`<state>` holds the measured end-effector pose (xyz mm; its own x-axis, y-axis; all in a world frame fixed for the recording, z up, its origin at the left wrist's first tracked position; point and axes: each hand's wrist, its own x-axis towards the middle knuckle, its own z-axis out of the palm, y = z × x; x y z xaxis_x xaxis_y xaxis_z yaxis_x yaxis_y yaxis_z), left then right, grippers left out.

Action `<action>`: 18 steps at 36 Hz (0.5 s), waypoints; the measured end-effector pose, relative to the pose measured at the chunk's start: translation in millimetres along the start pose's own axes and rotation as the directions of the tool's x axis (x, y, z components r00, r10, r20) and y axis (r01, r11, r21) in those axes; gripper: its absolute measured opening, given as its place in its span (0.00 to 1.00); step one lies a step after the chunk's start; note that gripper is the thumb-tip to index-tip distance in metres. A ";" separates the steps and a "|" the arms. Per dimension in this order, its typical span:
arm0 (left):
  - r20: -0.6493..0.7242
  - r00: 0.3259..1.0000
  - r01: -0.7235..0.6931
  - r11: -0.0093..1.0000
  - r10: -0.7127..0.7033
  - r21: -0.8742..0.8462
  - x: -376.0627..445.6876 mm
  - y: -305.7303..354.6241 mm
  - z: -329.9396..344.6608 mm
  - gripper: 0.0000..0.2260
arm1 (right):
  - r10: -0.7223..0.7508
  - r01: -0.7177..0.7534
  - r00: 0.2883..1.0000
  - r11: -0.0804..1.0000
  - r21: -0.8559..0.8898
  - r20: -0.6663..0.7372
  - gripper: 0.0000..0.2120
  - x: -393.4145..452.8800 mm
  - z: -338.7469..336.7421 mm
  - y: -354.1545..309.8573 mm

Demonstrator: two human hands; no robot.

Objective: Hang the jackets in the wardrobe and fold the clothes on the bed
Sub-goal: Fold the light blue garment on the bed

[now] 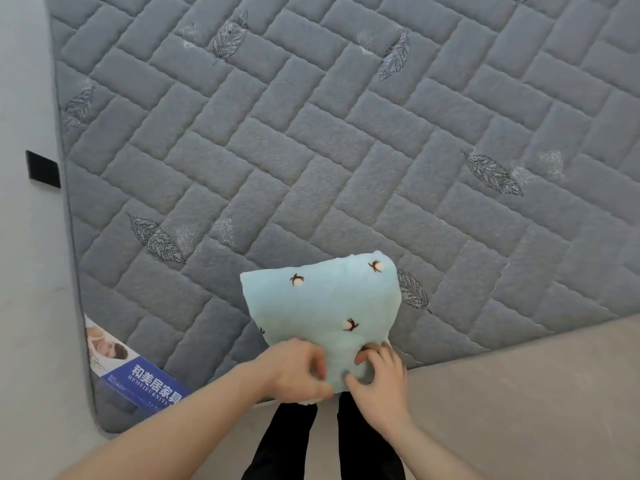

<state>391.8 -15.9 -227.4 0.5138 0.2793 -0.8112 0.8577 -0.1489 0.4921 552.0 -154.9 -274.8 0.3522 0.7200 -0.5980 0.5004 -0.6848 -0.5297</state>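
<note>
A light blue fluffy garment with small brown and white flower marks is held over the near edge of the grey quilted mattress. My left hand grips its lower edge on the left side with curled fingers. My right hand pinches the same lower edge on the right. The cloth bulges upward between the hands into a rounded shape. No jacket or wardrobe is in view.
The mattress fills most of the view, with leaf embroidery and a blue printed label at its near left corner. A pale wall runs along the left. Grey floor lies at the lower right, and my black trouser legs stand below.
</note>
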 end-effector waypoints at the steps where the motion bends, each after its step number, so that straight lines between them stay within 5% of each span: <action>1: -0.074 0.997 -0.008 0.998 0.003 -0.068 -0.7 10.0 -13.6 0.13 | 0.019 -0.018 0.999 0.999 0.043 -0.029 0.12 -1.9 1.0 -1.2; 3: -0.289 0.957 -0.065 0.983 0.012 -0.174 0.7 26.3 -42.5 0.12 | 0.054 -0.048 0.997 0.994 0.101 -0.061 0.12 -6.6 3.5 -1.9; 6: -0.534 0.834 -0.169 0.986 0.136 -0.014 20.1 34.9 -85.1 0.19 | 0.118 -0.105 0.989 0.985 0.136 -0.092 0.11 -12.7 4.8 -4.9; 9: -0.352 0.933 -0.053 0.997 0.069 0.055 47.5 31.4 -111.2 0.44 | 0.324 -0.294 0.938 0.932 0.212 -0.122 0.23 -17.5 6.2 -10.8; 12: -0.079 0.995 0.075 0.988 -0.065 0.132 69.1 20.3 -104.9 0.60 | 0.643 -0.537 0.765 0.675 0.507 -0.046 0.50 -21.2 11.9 -18.9; 14: -0.028 0.993 0.115 0.975 -0.112 0.189 76.8 13.4 -94.2 0.64 | 0.726 -0.582 0.678 0.435 0.687 0.114 0.50 -24.1 17.7 -24.5; 18: -0.037 0.984 0.177 0.978 -0.174 0.112 86.4 7.9 -88.8 0.66 | 0.656 -0.537 0.692 0.188 0.823 0.302 0.39 -22.3 33.8 -28.8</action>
<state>441.5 91.3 -265.5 0.3561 0.3354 -0.8722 0.9314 -0.2028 0.3023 503.0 -155.0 -266.6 0.3328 0.0152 -0.9429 -0.7458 -0.6076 -0.2730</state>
